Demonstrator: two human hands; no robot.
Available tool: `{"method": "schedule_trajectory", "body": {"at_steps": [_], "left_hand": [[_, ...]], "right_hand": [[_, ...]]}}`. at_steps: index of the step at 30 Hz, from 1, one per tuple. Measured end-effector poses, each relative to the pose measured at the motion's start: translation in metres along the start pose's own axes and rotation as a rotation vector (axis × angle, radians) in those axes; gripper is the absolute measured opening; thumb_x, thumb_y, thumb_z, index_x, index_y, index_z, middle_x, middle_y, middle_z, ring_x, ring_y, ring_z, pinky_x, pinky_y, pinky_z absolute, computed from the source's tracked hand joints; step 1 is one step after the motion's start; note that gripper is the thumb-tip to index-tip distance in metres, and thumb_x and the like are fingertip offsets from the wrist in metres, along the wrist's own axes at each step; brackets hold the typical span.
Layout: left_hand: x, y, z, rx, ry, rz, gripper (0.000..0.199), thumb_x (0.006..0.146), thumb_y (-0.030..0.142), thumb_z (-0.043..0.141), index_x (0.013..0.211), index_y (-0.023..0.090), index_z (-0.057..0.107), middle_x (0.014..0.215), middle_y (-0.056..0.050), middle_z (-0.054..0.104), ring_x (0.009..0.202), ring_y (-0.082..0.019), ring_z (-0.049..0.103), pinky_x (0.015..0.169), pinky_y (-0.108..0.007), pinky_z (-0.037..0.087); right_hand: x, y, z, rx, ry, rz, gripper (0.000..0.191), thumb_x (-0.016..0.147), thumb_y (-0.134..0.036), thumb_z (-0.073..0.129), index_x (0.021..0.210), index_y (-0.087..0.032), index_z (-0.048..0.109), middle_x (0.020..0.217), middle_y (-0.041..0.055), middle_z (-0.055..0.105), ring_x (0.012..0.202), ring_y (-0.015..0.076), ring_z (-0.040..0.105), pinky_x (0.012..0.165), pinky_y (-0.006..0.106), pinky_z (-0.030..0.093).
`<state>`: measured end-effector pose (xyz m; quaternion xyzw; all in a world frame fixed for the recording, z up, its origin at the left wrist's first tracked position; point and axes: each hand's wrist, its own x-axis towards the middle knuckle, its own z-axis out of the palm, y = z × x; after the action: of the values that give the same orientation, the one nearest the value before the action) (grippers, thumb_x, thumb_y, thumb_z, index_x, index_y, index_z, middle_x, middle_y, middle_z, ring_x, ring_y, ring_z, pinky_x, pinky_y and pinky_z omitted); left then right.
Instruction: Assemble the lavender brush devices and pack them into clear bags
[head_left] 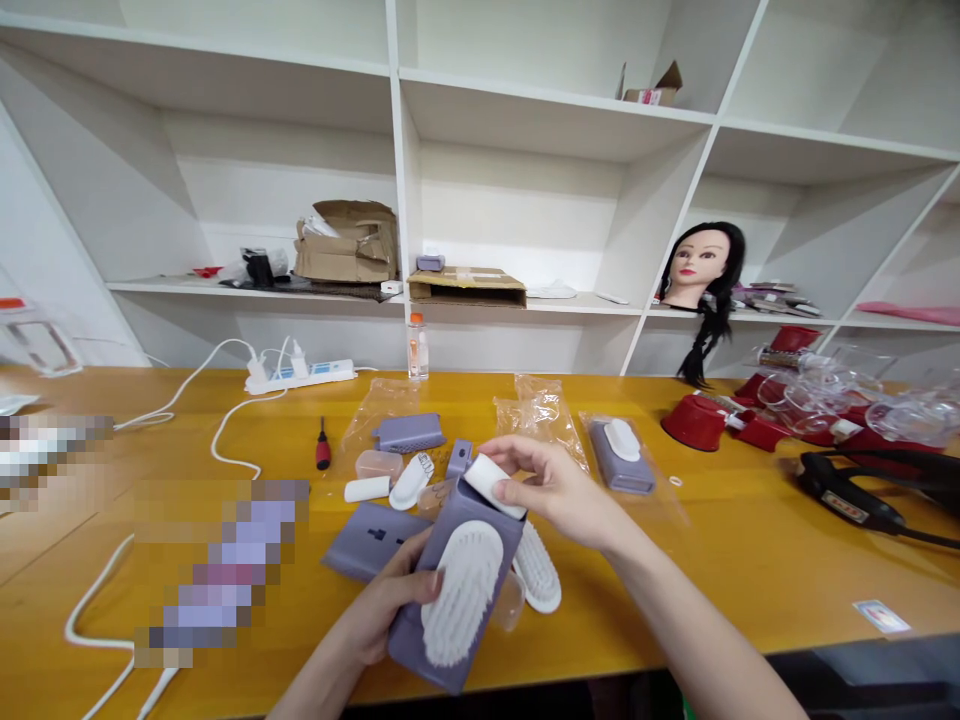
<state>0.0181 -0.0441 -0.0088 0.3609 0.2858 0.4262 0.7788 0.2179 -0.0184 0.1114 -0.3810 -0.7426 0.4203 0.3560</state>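
Observation:
A purple box-shaped holder [409,645] with a white oval bristled brush [463,590] on its face is gripped at its left side by my left hand [394,600]. At its open upper end, my right hand [536,480] pinches a white rounded piece [489,478], which sits partly inside the opening. Beneath and beside the holder are a purple panel [371,540] and another white bristled oval [541,575]. Farther back lie a small purple part [459,458], a white oval piece [411,483] and a white cylinder [367,489].
On the table [285,550] are a screwdriver [322,448], a power strip [300,377], a clear bottle [418,345], a bagged purple holder [621,470] and red cups [694,422]. Shelves behind hold cardboard boxes [469,285] and a mannequin head [697,265].

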Motion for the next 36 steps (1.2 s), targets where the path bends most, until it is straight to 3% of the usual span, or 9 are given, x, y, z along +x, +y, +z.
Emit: {"method": "schedule_trajectory", "body": {"at_steps": [10,18,24,31,36], "left_hand": [[-0.004,0.009,0.006,0.007,-0.042,-0.003,0.059,0.053,0.032,0.078,0.109,0.021,0.065,0.086,-0.006,0.069,0.068,-0.017,0.060,0.059,-0.023,0.041],[-0.012,0.007,0.011,0.093,0.011,0.057,0.068,0.046,0.042,0.081,0.108,0.020,0.066,0.084,-0.005,0.068,0.066,-0.016,0.057,0.058,-0.023,0.042],[-0.012,0.004,0.008,0.093,-0.034,0.025,0.071,0.044,0.044,0.081,0.110,0.020,0.065,0.083,-0.006,0.068,0.063,-0.016,0.057,0.059,-0.025,0.043],[-0.012,0.002,0.005,0.113,0.086,0.110,0.066,0.044,0.042,0.081,0.106,0.024,0.067,0.091,-0.003,0.069,0.074,-0.018,0.059,0.064,-0.024,0.043],[-0.016,0.008,0.005,0.086,0.048,0.114,0.070,0.042,0.043,0.082,0.107,0.023,0.067,0.099,-0.005,0.068,0.094,-0.027,0.058,0.074,-0.029,0.044]], "right_hand": [[-0.001,-0.008,-0.003,-0.289,-0.121,-0.032,0.029,0.080,-0.018,0.054,0.108,-0.021,0.060,0.097,0.0028,0.063,0.084,0.0145,0.055,0.062,0.023,0.042],[-0.011,-0.014,-0.005,-0.461,-0.184,-0.128,0.032,0.086,-0.020,0.048,0.116,-0.021,0.055,0.102,0.0036,0.064,0.082,0.0139,0.056,0.067,0.025,0.043],[-0.018,-0.022,-0.003,-0.536,-0.219,-0.208,0.034,0.087,-0.018,0.047,0.120,-0.023,0.054,0.100,0.0029,0.063,0.088,0.0151,0.055,0.077,0.027,0.042],[-0.023,-0.024,0.004,-0.635,-0.150,-0.189,0.036,0.088,-0.019,0.045,0.123,-0.029,0.052,0.095,0.0028,0.058,0.089,0.0165,0.054,0.081,0.030,0.042],[-0.021,-0.022,0.012,-0.471,-0.078,-0.203,0.035,0.089,-0.019,0.043,0.123,-0.027,0.052,0.104,0.0038,0.056,0.094,0.0145,0.054,0.085,0.029,0.042]]}}
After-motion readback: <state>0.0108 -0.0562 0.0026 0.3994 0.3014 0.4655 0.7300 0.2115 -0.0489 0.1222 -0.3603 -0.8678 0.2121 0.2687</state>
